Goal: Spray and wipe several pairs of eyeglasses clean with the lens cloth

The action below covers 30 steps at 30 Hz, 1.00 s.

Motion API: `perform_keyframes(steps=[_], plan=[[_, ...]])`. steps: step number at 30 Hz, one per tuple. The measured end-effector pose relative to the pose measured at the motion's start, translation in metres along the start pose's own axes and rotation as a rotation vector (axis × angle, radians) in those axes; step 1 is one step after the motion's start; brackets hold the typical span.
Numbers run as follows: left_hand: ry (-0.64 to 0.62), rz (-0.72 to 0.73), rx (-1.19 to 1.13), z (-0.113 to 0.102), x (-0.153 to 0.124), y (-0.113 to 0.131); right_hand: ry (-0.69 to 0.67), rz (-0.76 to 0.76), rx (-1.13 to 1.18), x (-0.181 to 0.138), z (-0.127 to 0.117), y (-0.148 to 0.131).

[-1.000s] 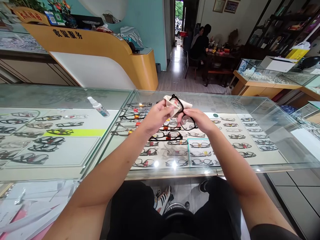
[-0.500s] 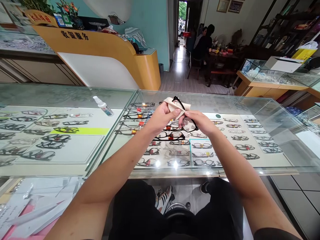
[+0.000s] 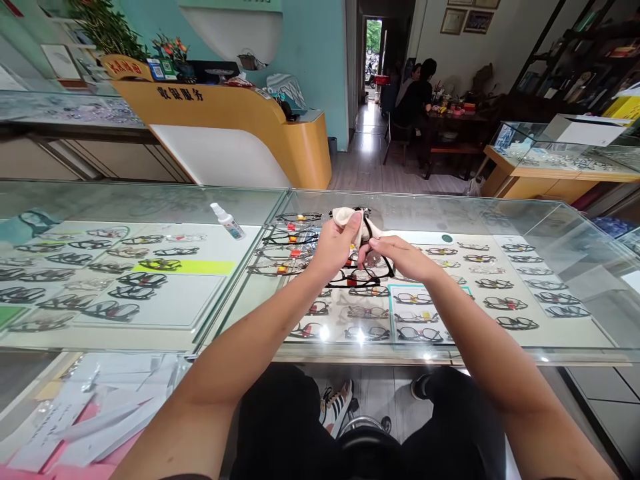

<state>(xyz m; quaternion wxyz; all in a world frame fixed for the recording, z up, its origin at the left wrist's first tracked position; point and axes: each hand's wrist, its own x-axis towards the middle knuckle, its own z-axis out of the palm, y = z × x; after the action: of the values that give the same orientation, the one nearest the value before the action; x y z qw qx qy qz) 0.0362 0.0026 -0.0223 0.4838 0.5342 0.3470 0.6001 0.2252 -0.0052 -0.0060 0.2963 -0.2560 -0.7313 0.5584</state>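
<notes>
My left hand [image 3: 336,247] is closed on a cream cloth [image 3: 344,217], thumb on top, and the cloth is folded against a pair of black-framed eyeglasses [image 3: 368,231]. In my right hand [image 3: 404,257] the eyeglasses are pinched near the middle of the frame. One lens hangs below the right fingers; the other is at the cloth, partly hidden. Both hands are above a glass display counter [image 3: 300,341]. Just under them is another black-framed pair of glasses [image 3: 354,283]; whether it lies on or under the glass I cannot tell.
A white spray bottle [image 3: 228,221] stands on the counter to the left. Rows of eyeglasses [image 3: 506,303] show beneath the glass. Papers in plastic [image 3: 107,407] are at lower left. Beyond are a wooden reception desk [image 3: 303,150] and two people [image 3: 417,93] seated at a table.
The view has shifted, so the scene sits further right and slightly lower. My left hand and the cloth have turned on the eyeglasses, the left thumb now pointing up. The right hand keeps its grip.
</notes>
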Motion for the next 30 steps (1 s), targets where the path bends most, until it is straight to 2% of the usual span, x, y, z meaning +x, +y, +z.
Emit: perform_keyframes(steps=[5, 8, 12, 15, 19, 22, 24, 28, 30], plan=[[-0.137, -0.076, -0.139, -0.008, 0.01, -0.001, 0.091, 0.016, 0.081, 0.0, -0.007, 0.001], [-0.189, -0.079, -0.145, -0.007, 0.008, -0.001, 0.128, 0.04, 0.121, 0.0, -0.009, 0.003], [-0.12, -0.006, -0.013, -0.003, 0.002, -0.001, 0.05, 0.005, 0.032, 0.001, 0.002, 0.0], [-0.064, -0.011, -0.021, -0.003, 0.002, 0.002, 0.017, -0.014, 0.028, 0.0, 0.008, -0.003], [-0.187, -0.066, -0.172, -0.006, 0.006, 0.01, 0.094, 0.029, 0.163, -0.002, 0.004, -0.004], [-0.264, -0.089, -0.176, -0.005, 0.004, 0.013, 0.137, 0.05, 0.199, -0.003, 0.003, -0.004], [-0.224, -0.077, -0.118, -0.002, -0.001, 0.013, 0.119, 0.01, 0.127, -0.003, 0.007, -0.005], [0.021, -0.024, -0.038, 0.005, -0.008, 0.011, 0.047, -0.024, 0.035, -0.003, 0.021, -0.005], [0.018, -0.058, -0.068, 0.006, -0.007, 0.011, 0.082, -0.014, 0.088, -0.002, 0.023, -0.004]])
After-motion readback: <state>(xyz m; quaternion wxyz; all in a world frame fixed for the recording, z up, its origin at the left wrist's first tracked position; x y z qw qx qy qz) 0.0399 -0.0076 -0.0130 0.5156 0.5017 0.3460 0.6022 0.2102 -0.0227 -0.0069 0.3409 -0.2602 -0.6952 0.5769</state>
